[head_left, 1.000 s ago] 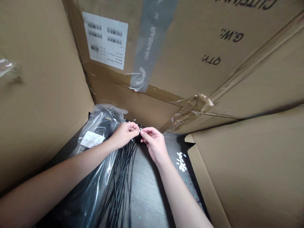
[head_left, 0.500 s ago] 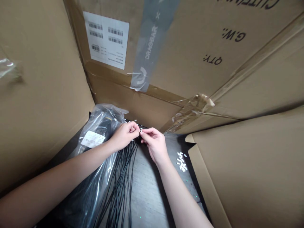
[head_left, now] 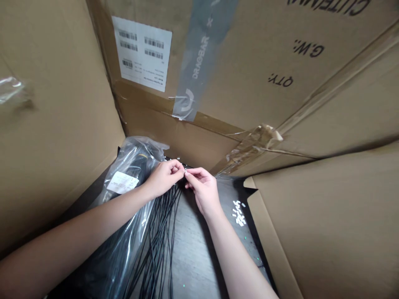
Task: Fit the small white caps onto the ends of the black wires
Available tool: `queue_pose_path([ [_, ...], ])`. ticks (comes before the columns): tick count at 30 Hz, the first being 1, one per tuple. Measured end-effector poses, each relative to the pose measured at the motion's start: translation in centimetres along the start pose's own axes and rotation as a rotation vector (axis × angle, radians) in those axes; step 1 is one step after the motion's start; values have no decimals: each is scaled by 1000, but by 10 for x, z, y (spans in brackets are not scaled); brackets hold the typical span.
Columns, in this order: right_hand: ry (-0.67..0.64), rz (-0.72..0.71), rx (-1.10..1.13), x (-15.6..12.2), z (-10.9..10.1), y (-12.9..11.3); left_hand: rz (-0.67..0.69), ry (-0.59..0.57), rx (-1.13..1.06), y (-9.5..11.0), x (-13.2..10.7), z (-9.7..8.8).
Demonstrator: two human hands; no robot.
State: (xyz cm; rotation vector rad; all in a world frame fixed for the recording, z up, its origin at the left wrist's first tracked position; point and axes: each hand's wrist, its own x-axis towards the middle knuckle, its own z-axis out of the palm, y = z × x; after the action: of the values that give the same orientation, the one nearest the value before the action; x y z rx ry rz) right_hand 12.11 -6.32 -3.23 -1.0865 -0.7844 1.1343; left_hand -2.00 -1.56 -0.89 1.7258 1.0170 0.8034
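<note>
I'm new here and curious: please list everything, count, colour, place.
Cardboard sides: several, brown, left, back, right
Printed label: one, white, back cardboard
Tape strip: one, grey, back cardboard
Crumpled tape: some, brown, lower back cardboard
Surface: one, grey, bottom
Clear bag: one, transparent, lower left
Bag label: one, white, on bag
Thin strands: many, black, right of bag
White pieces: one pile, white, surface's right
Bits: several, white, surface's back edge
Specks: several, green, on surface
Small piece: one, white, centre
Left hand: one, centre, pinched
Right hand: one, centre, pinching small piece

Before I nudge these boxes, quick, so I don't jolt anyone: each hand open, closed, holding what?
Left hand: closed in a pinch; what it grips can't be told.
Right hand: closed, pinching a tiny white piece.
</note>
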Motion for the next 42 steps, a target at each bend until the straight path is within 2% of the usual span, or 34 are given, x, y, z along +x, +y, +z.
queue_pose_path([
  [11,21,22,22,0,1,0,-17,12,-19,-3,2,1],
  [27,43,-22,-15,2,0,4,25,-84,-29,-8,2,-1],
  [42,24,3,-24,3,-1,4,13,-69,5,-6,3,0],
])
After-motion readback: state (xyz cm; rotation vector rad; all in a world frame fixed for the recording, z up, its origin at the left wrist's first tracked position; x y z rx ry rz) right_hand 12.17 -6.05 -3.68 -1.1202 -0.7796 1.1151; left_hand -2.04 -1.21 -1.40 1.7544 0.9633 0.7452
